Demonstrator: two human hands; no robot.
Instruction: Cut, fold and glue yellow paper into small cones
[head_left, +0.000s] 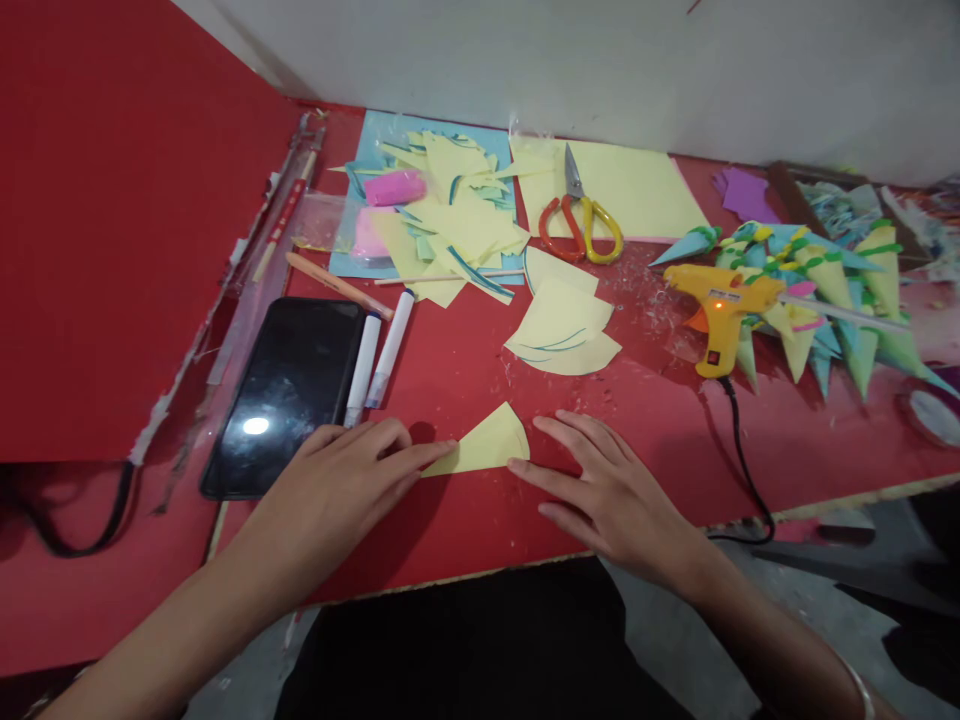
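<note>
A fan-shaped piece of yellow paper (491,440) lies flat on the red tabletop (457,540) near its front edge. The fingertips of my left hand (367,460) touch its narrow left end, the fingers stretched out. On the other side, my right hand (596,485) rests with spread fingers, one fingertip at the lower right corner of the paper. Neither hand grips anything. Just beyond is a small stack of cut yellow paper pieces (562,325), some with dark curved pen lines.
Left of my hands lie a black phone (289,390) and two white markers (390,350). Scissors (577,215) and paper scraps (457,205) lie behind. At right, a yellow glue gun (720,305), its light on and cord trailing, lies against several decorated paper cones (855,340).
</note>
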